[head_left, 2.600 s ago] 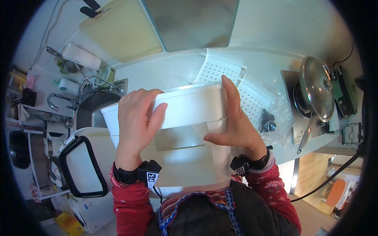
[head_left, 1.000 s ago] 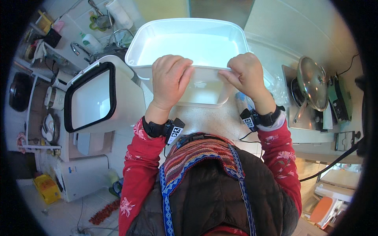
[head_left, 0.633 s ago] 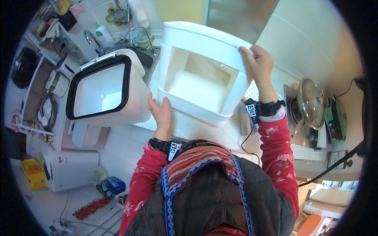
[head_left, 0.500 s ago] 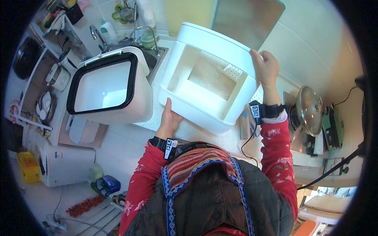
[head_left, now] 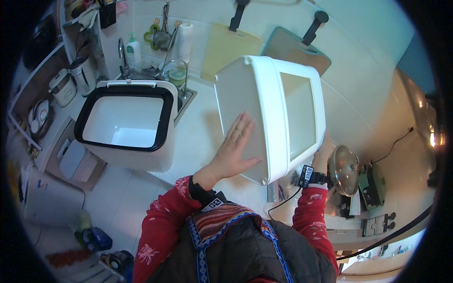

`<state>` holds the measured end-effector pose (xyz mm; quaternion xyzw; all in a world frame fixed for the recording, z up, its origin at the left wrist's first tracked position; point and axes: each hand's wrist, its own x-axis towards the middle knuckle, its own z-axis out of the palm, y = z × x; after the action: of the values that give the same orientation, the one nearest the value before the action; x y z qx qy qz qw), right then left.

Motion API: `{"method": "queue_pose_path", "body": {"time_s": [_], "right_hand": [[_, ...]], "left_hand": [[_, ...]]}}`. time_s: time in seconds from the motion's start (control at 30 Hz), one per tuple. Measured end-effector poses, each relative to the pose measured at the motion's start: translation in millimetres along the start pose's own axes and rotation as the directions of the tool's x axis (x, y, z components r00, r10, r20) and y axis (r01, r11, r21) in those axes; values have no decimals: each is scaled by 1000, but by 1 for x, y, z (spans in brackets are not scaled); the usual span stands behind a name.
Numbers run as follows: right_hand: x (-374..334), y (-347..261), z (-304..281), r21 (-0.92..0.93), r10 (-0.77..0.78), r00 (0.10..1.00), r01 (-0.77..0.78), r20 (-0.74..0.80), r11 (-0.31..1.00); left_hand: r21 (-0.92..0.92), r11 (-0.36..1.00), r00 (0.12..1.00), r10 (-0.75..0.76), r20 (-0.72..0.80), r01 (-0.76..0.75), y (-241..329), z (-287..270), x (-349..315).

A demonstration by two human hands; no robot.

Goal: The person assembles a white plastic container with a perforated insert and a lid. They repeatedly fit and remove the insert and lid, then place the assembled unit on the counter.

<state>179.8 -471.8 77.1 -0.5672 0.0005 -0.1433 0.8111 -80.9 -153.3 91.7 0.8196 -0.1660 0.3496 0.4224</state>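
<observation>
A white plastic box (head_left: 250, 104) is tipped on its side above the counter, its raised rim and a rectangular opening turned to the right. My left hand (head_left: 231, 150) is open, fingers stretched and thumb apart, by the box's left face; whether the palm presses on it is hard to tell. At the box's lower right edge, my right hand (head_left: 323, 152) holds it, with the fingers largely hidden behind it. Left of the box stands a white bin (head_left: 163, 160) with a black-framed opening (head_left: 165, 115) and a white interior.
Behind the bin is a sink (head_left: 186, 101) with a tap and a soap bottle (head_left: 134, 55). Two cutting boards (head_left: 231, 47) hang on the back wall. To the right are a round metal lid (head_left: 344, 170) and a dark green case (head_left: 372, 186). The counter (head_left: 196, 137) runs below.
The white box has turned from facing up to lying on its side, opening to the right. My left hand has come off its lower edge and spread open; my right hand has moved down.
</observation>
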Motion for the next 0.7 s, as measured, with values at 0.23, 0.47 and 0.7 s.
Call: {"method": "queue_pose_path", "body": {"time_s": [0.23,0.47,0.7], "right_hand": [[-32,33,-22,218,143,985,-162,100,962],[-77,36,-9,231,212,929,-287,303,930],[-107,27,11,306,284,889,-400,360,864]], "left_hand": [[68,990,988,113,101,-120,27,0,21],[116,964,962,220,164,-240,43,2,21],[128,948,936,253,246,-290,53,0,16]]}}
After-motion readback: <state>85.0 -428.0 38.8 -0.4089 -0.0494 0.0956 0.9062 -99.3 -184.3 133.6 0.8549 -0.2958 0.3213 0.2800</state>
